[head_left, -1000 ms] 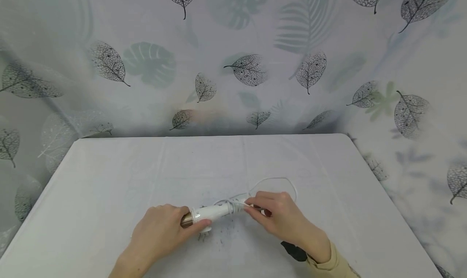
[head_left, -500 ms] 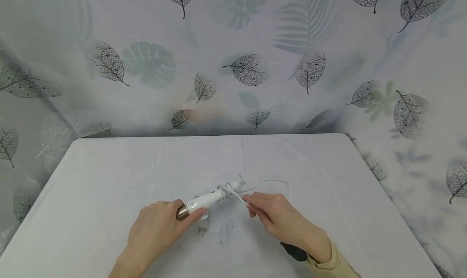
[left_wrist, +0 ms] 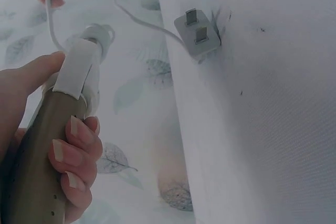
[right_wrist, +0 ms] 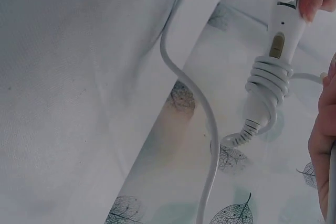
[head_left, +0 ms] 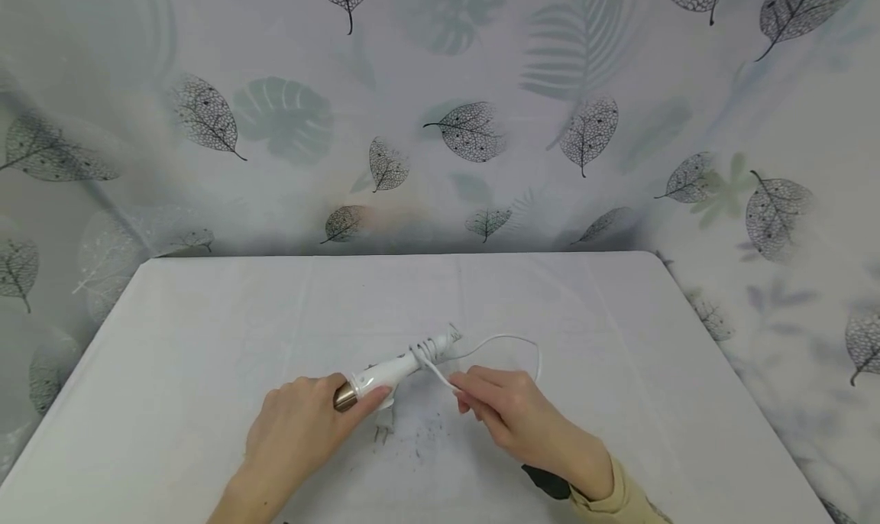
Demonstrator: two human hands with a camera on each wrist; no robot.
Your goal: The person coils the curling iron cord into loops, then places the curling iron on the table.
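Note:
A curling iron (head_left: pixel 392 371) with a white handle and a bronze barrel (left_wrist: pixel 42 150) points away to the right over the table. My left hand (head_left: pixel 296 425) grips it by the barrel, fingers curled around. White cord (right_wrist: pixel 269 80) is wound in several turns about the handle's far end. Between thumb and fingers, my right hand (head_left: pixel 505 409) pinches a stretch of that cord, drawn off to the right of the handle. The two-pin plug (left_wrist: pixel 198 38) lies by the table surface below the iron, near my left thumb.
A white-covered table (head_left: pixel 227 318) lies beneath both hands, with small dark specks below the iron. Loose cord (head_left: pixel 509 336) arcs beyond the right hand. Leaf-printed curtain (head_left: pixel 440 180) hangs behind and at both sides. Something dark (head_left: pixel 546 480) sits under the right wrist.
The right hand has come away from the handle's end, then slightly left, holding the cord. The iron's far end has swung upward in view, and the plug shows more below it.

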